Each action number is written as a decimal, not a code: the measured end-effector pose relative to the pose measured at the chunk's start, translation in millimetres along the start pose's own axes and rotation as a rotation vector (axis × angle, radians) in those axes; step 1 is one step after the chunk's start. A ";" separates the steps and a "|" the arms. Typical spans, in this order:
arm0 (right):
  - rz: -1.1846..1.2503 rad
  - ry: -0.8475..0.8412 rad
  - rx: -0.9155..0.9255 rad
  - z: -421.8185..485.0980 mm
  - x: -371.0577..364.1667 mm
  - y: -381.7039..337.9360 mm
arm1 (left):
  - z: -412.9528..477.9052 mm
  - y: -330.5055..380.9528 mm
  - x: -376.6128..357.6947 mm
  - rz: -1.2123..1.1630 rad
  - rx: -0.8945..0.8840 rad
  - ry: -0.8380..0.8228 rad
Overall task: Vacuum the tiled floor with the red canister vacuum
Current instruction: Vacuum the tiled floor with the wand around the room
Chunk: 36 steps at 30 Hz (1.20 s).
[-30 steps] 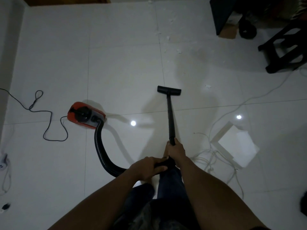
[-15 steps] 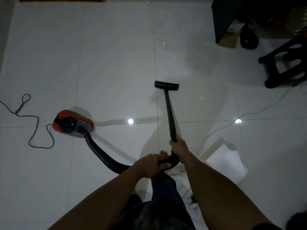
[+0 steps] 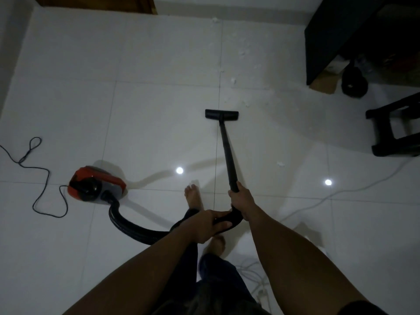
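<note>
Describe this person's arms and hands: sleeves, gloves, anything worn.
The left forearm and right forearm are bare, no sleeves over them. The left hand and right hand wear no gloves; no watch, bracelet or ring shows, though the light is dim. A dark edge at the right arm's upper end may be a short sleeve.

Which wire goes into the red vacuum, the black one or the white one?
The black wire. It snakes over the left tiles up to the vacuum; the white wire lies on the right, apart from it.
</note>
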State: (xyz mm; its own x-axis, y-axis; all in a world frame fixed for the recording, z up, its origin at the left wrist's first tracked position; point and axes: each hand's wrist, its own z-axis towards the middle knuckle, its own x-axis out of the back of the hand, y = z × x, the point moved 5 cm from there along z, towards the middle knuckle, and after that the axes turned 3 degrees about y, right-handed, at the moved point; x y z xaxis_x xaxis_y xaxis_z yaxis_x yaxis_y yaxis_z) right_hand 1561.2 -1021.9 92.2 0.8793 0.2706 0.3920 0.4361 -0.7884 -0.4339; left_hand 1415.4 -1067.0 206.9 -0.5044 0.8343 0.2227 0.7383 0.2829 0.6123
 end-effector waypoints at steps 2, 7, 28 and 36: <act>-0.015 0.004 0.003 18.3 2.7 -27.0 | 19.9 -2.4 27.5 0.017 0.028 -0.015; 0.017 0.027 0.000 61.9 7.9 -90.7 | 55.1 6.8 103.2 0.084 0.102 -0.001; 0.018 0.001 0.050 249.9 42.2 -393.6 | 191.0 62.2 417.8 -0.074 -0.079 0.103; 0.080 -0.006 -0.014 328.7 83.3 -497.0 | 269.6 89.2 520.1 -0.081 -0.002 0.121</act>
State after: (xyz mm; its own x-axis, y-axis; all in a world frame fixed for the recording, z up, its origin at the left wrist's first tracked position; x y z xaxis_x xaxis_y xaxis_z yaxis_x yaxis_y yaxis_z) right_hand 1480.7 -426.0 73.8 0.9123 0.2096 0.3517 0.3616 -0.8154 -0.4520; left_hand 1339.6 -480.2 172.8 -0.6130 0.7453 0.2623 0.6920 0.3462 0.6335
